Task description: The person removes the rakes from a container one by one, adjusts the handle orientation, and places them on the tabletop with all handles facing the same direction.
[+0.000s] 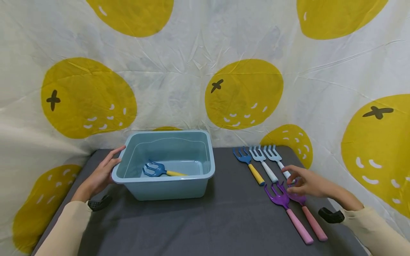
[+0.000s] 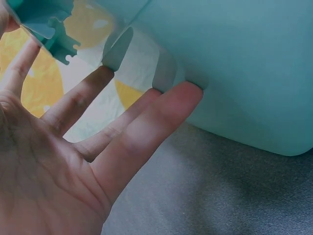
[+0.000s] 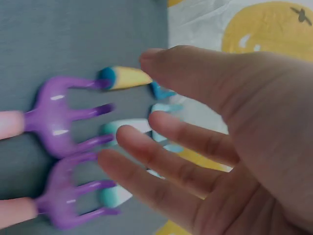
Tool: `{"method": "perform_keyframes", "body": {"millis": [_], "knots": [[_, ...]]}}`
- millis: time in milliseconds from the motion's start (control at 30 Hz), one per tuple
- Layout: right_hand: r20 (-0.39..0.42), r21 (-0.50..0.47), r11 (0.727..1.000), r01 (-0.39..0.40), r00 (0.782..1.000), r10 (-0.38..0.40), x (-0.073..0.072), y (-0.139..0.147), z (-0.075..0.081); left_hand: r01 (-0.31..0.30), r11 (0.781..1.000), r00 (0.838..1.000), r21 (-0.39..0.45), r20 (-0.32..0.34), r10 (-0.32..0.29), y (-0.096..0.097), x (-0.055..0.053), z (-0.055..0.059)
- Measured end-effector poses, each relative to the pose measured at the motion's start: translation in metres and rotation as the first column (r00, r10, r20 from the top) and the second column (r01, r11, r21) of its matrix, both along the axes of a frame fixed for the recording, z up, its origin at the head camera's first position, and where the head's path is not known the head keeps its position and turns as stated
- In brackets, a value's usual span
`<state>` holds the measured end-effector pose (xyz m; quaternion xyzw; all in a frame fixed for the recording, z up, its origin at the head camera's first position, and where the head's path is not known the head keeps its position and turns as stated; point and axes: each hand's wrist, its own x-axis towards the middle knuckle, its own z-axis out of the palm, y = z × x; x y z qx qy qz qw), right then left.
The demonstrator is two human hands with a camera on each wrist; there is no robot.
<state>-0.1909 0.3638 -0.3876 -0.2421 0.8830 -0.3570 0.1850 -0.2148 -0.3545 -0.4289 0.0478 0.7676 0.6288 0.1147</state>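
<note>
My left hand (image 1: 100, 176) touches the left side of a light blue plastic tub (image 1: 166, 188). In the left wrist view its straight fingertips (image 2: 188, 98) rest against the tub's wall. A blue hand cultivator (image 1: 157, 170) with a yellow handle lies inside the tub. My right hand (image 1: 309, 182) hovers over the garden tools at the right, fingers loosely bent, holding nothing. Below it lie two purple hand rakes with pink handles, the left one (image 1: 282, 200) and the right one (image 1: 312, 221). Beyond are a blue fork (image 1: 255, 174) with a yellow handle and two light blue forks (image 1: 269, 172) with white handles.
A dark grey cloth (image 1: 179, 227) covers the table. Behind and at both sides hangs a white curtain (image 1: 179, 92) printed with large yellow fruit. The tub stands near the table's back edge, left of the tools.
</note>
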Motion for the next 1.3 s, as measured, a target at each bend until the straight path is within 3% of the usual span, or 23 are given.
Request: {"method": "perform_keyframes", "body": {"millis": [233, 367, 633, 967, 1167, 1300], "knots": [[-0.170, 0.066, 0.997, -0.047, 0.984, 0.058, -0.036, -0.032, 0.041, -0.014, 1.000, 1.000, -0.022, 0.003, 0.014, 0.001, 0.000, -0.002], [-0.224, 0.087, 0.994, -0.068, 0.971, 0.086, -0.058, -0.055, 0.058, -0.020, 1.000, 1.000, -0.023, 0.008, 0.021, 0.001, -0.001, -0.004], [-0.121, 0.064, 0.992, -0.106, 0.986, 0.113, -0.101, -0.120, 0.085, -0.014, 1.000, 1.000, -0.006, -0.008, 0.014, 0.000, 0.001, -0.004], [-0.083, 0.059, 0.972, -0.228, 0.969, 0.232, -0.137, -0.233, 0.104, -0.004, 1.000, 1.000, 0.010, -0.011, 0.004, 0.002, -0.001, -0.001], [-0.052, 0.175, 0.930, -0.324, 0.940, 0.337, -0.148, -0.294, 0.102, -0.008, 1.000, 1.000, 0.009, -0.014, 0.008, 0.001, -0.003, -0.003], [0.036, 0.271, 0.883, -0.384, 0.920, 0.389, -0.151, -0.330, 0.095, -0.009, 1.000, 1.000, 0.003, -0.014, 0.009, 0.001, -0.003, -0.003]]}}
